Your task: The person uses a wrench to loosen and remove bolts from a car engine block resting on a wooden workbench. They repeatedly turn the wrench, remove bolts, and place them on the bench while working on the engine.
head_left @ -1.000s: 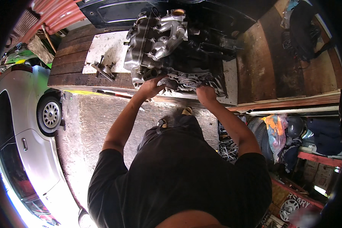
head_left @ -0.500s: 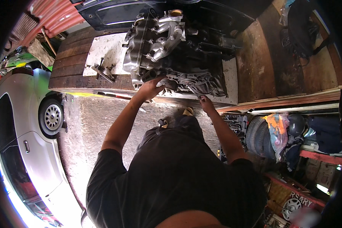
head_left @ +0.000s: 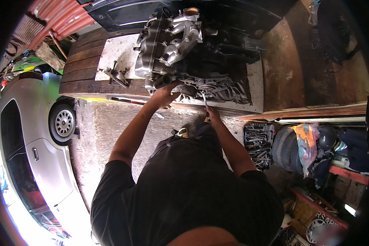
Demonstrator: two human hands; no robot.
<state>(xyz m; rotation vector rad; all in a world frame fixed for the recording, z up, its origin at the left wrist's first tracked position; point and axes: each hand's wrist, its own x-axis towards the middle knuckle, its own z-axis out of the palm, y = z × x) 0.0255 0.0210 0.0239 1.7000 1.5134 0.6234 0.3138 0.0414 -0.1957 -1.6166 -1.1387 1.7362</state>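
A car engine [head_left: 151,49], with a silver intake manifold [head_left: 188,39], lies on the bench in front of me. At its near edge, my left hand [head_left: 163,97] rests beside a round dark opening, fingers and thumb curved against a dark rounded part [head_left: 185,90] of the engine. Fingers closed, my right hand [head_left: 212,115] grips the near end of a silver wrench [head_left: 205,100]. The wrench points away from me, its ring end over the engine's near face. Whether that end sits on a bolt is too small to tell.
Several metal tools and parts [head_left: 118,77] lie on a white board [head_left: 131,45] left of the engine. A wooden bench [head_left: 80,67] runs underneath. A tray of sockets and tools [head_left: 258,141] and tyres [head_left: 286,148] are at the right. A silver car [head_left: 45,164] stands at the left.
My right hand has moved left and slightly toward me, and the wrench has swung from slanting to nearly upright in view. My left hand stays at the engine. The view has shifted slightly.
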